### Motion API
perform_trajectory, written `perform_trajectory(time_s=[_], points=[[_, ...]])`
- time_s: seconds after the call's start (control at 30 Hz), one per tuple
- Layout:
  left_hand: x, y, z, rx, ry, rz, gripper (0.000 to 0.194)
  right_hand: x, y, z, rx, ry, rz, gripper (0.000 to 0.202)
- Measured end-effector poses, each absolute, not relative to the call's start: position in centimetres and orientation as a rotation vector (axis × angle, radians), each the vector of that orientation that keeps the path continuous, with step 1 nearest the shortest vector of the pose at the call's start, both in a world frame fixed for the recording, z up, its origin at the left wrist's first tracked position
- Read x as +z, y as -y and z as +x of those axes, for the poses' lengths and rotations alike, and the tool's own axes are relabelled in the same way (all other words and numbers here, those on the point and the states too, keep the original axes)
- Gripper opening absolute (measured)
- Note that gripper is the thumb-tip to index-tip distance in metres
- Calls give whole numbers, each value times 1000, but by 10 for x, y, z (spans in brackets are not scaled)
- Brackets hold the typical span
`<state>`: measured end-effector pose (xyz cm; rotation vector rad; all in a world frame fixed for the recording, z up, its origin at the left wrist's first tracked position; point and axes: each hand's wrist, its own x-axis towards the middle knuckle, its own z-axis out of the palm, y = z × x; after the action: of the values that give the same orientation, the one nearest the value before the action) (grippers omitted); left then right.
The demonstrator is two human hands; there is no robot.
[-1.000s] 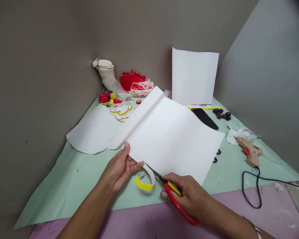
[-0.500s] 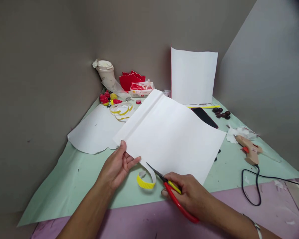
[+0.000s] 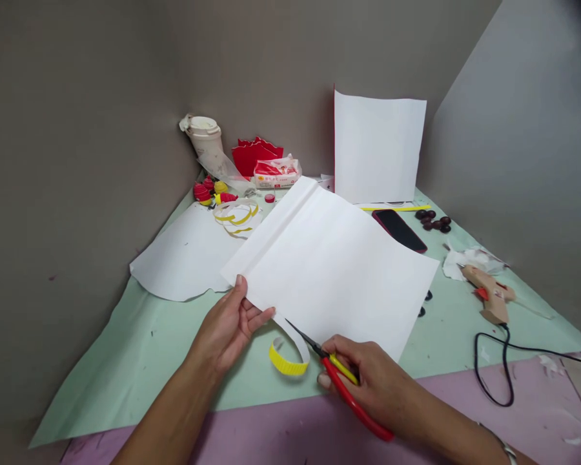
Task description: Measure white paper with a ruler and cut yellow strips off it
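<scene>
A large white sheet [image 3: 339,258] is held up at a tilt, with a folded band along its left side. My left hand [image 3: 235,323] pinches its lower left edge, thumb on top and fingers beneath. In my right hand [image 3: 363,368] are scissors [image 3: 353,400] with red and yellow handles. Their dark blades lie at the sheet's lower edge and look closed or nearly so. A narrow strip [image 3: 289,368], white on one side and ribbed yellow on the other, curls down from that edge between my hands.
White paper [image 3: 184,258] and yellow-white strips [image 3: 237,223] lie left. Behind are a cup [image 3: 206,139], a tissue pack [image 3: 277,173] and an upright white sheet [image 3: 380,148]. Right are a phone [image 3: 399,230], dark beads [image 3: 436,223] and a corded glue gun [image 3: 489,294].
The scissors and my right hand have shifted slightly right and down. The curled strip hangs a little lower and longer. My left hand keeps its grip.
</scene>
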<state>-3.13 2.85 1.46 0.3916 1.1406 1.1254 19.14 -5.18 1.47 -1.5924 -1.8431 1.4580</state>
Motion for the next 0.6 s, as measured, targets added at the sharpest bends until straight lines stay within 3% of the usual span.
perform_trajectory(time_s=[0.6], points=[[13, -26, -28, 1107, -1131, 383, 25, 15, 50, 191, 1504, 1831, -1524, 17]])
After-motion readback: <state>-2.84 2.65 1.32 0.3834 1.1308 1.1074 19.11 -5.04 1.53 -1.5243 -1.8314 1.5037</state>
